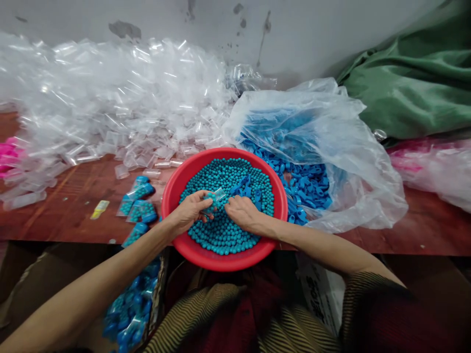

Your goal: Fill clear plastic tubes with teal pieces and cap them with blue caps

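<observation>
A red basin [170,196] full of small turquoise beads [221,242] stands at the table's front edge. Over its left half, my left hand [195,210] grips a clear plastic tube [220,194] that has turquoise beads at its near end. My right hand [243,213] is down at the beads with its fingers curled together; whatever they pinch is hidden. Just beyond that hand, several blue plastic caps [241,187] rest on the beads inside the basin.
Clear empty tubes [121,108] are heaped at the back left. Blue caps [309,184] spill from a plastic bag [353,162] on the right. Filled tubes [142,211] lie left of the basin, with more in a box [128,314] below. Green cloth [412,88] is at back right.
</observation>
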The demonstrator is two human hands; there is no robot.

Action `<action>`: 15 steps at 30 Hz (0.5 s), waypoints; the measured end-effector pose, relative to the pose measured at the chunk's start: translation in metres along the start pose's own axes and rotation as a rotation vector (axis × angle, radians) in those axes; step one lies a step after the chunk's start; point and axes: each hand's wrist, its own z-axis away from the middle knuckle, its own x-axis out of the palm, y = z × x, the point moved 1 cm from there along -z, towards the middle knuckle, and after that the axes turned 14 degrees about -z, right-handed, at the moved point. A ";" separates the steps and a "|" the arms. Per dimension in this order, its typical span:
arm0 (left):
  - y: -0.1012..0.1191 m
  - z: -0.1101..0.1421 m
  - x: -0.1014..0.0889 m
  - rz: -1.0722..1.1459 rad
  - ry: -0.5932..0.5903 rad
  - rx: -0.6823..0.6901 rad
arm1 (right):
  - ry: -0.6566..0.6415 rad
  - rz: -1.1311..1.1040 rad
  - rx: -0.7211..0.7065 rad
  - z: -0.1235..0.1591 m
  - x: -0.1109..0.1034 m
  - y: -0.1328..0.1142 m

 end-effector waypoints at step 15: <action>-0.001 0.000 0.016 -0.147 0.027 0.228 | 0.256 -0.980 -0.073 0.007 -0.021 0.003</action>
